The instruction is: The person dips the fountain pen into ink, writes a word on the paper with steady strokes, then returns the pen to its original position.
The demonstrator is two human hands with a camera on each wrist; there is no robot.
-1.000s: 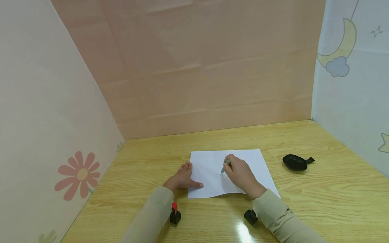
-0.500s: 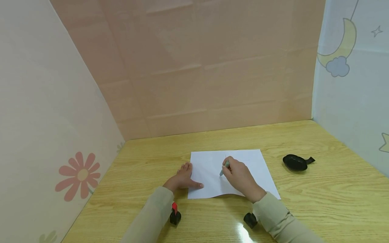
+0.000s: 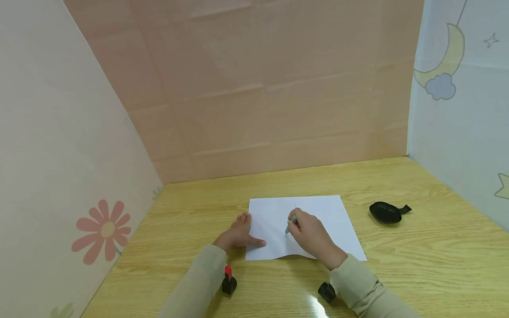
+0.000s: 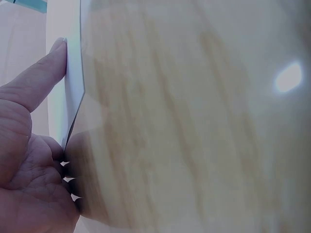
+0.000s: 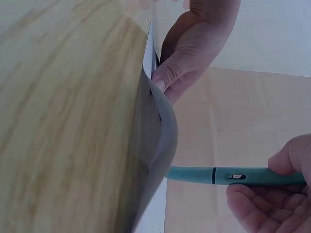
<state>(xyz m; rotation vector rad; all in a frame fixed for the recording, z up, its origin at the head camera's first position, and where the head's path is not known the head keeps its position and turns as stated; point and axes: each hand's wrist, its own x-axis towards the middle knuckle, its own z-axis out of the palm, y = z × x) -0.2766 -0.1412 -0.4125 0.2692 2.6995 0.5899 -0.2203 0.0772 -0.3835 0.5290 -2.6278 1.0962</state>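
Observation:
A white sheet of paper (image 3: pixel 270 221) lies on the wooden table, its near edge bowed up. My left hand (image 3: pixel 240 234) rests at the sheet's left edge. Its thumb (image 4: pixel 43 73) lies on the paper and the fingers are stretched out. My right hand (image 3: pixel 312 232) pinches a teal pen (image 5: pixel 194 174) between thumb and fingers, tilted with its lower end at the sheet near the middle. Thin faint lines show on the paper beyond that hand. The right wrist view hides the pen's tip behind the bowed paper edge.
A black oval dish-like object with a short tab (image 3: pixel 386 213) sits on the table to the right. Papered walls stand behind and on both sides. Black wrist-worn pieces (image 3: pixel 229 285) are beneath the sleeves, the left one with a red part.
My right hand and the pen have slid toward me and slightly left across the sheet. More of an upright thin line shows beyond the hand. My left hand stays in place.

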